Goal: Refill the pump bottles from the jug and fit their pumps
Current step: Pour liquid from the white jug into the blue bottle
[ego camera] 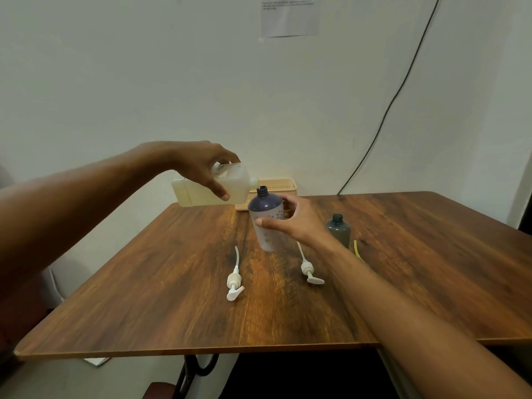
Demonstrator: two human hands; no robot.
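My left hand (201, 168) grips a translucent jug (198, 192) of pale liquid, tipped on its side with its spout right at the mouth of a dark blue bottle (266, 208). That bottle has a white lower half and stands upright on the table, with my right hand (293, 220) wrapped around its right side. A smaller dark green bottle (338, 230) stands open-necked to the right. Two white pumps lie on the table: one (234, 280) at front left, the other (309, 270) just in front of the blue bottle.
A beige basket (283, 185) sits at the table's far edge by the wall. A thin yellow tube (357, 249) pokes out beside my right forearm. The wooden table (144, 283) has its front edge close to me. A black cable (388, 110) runs down the wall.
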